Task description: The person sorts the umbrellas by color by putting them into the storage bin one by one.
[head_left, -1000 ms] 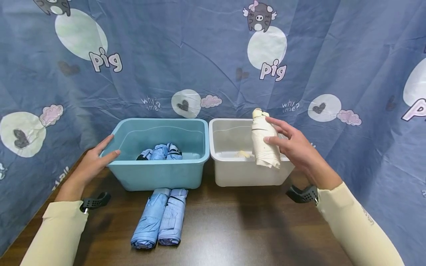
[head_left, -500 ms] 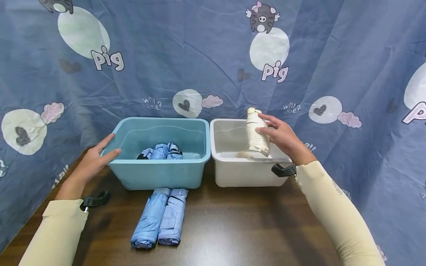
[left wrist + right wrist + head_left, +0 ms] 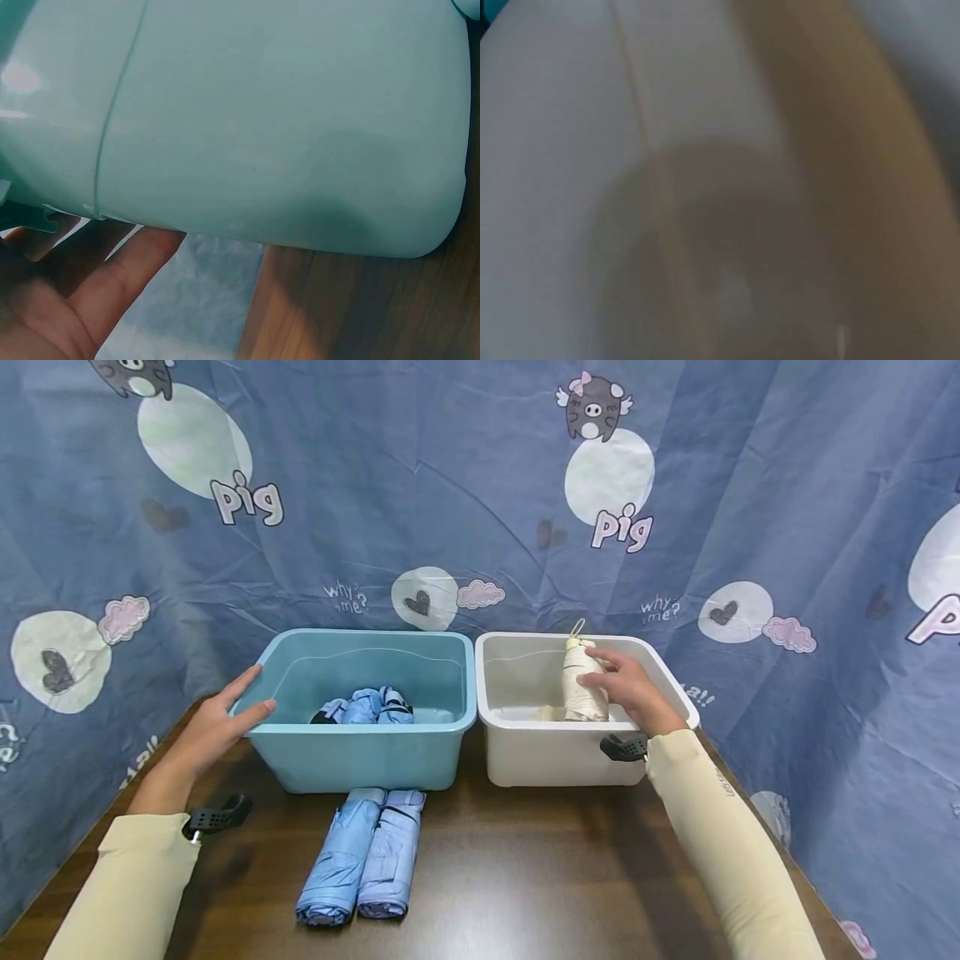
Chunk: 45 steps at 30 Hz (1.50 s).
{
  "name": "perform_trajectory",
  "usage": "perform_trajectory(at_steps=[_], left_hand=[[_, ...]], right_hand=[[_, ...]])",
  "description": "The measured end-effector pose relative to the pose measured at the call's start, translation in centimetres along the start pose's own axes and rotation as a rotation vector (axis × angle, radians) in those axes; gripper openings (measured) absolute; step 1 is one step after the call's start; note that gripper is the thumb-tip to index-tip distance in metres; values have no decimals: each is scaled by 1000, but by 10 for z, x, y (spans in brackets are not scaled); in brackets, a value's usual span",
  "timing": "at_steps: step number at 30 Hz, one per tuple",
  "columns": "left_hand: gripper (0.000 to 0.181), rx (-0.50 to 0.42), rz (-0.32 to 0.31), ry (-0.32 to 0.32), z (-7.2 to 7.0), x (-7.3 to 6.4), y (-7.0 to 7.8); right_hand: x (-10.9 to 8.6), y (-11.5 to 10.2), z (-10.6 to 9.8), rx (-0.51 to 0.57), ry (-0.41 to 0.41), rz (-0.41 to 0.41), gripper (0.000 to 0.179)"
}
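Note:
My right hand (image 3: pixel 626 687) holds a cream folded umbrella (image 3: pixel 583 689) between thumb and fingers. The umbrella stands nearly upright inside the white bin (image 3: pixel 570 758), a thin loop at its top, its lower end hidden behind the front rim. Another small cream piece (image 3: pixel 549 713) shows low in that bin. With fingers spread and straight, my left hand (image 3: pixel 217 727) rests at the left corner of the teal bin (image 3: pixel 352 760). In the left wrist view its fingers (image 3: pixel 131 274) lie along the bin's outer wall. The right wrist view is dark and blurred.
Several blue folded umbrellas (image 3: pixel 365 706) lie in the teal bin. Two more blue folded umbrellas (image 3: pixel 341 860) lie side by side before it on the dark wooden table (image 3: pixel 540 868). A blue printed cloth (image 3: pixel 465 510) hangs behind the bins.
My right hand has moved the cream umbrella left and then down into the white bin, turning it more upright. Its loop now shows at the top. My left hand has stayed in place.

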<state>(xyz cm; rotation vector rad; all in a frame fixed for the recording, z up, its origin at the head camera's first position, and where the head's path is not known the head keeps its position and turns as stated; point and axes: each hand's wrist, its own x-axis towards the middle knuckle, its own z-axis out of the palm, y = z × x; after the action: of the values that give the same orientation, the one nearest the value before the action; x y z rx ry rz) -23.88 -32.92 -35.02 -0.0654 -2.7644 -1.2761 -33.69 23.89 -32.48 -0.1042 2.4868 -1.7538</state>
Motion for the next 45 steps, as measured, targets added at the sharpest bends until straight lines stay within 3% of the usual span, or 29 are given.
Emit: perform_trajectory(at_steps=[9, 19, 24, 30, 36, 45], left_hand=[[82, -7, -5, 14, -2, -1, 0], [82, 8, -8, -9, -6, -4, 0], [81, 8, -3, -16, -8, -4, 1], [81, -11, -3, -13, -7, -2, 2], [81, -21, -16, -14, -5, -1, 4], [81, -18, -12, -1, -2, -2, 3]], right_hand=[[-4, 1, -2, -170, 30, 136, 68], [-3, 1, 5, -296, 85, 101, 58], [-1, -3, 4, -344, 116, 93, 63], [0, -10, 0, -336, 119, 75, 63], [-3, -13, -1, -238, 125, 57, 67], [-32, -39, 10, -129, 81, -54, 64]])
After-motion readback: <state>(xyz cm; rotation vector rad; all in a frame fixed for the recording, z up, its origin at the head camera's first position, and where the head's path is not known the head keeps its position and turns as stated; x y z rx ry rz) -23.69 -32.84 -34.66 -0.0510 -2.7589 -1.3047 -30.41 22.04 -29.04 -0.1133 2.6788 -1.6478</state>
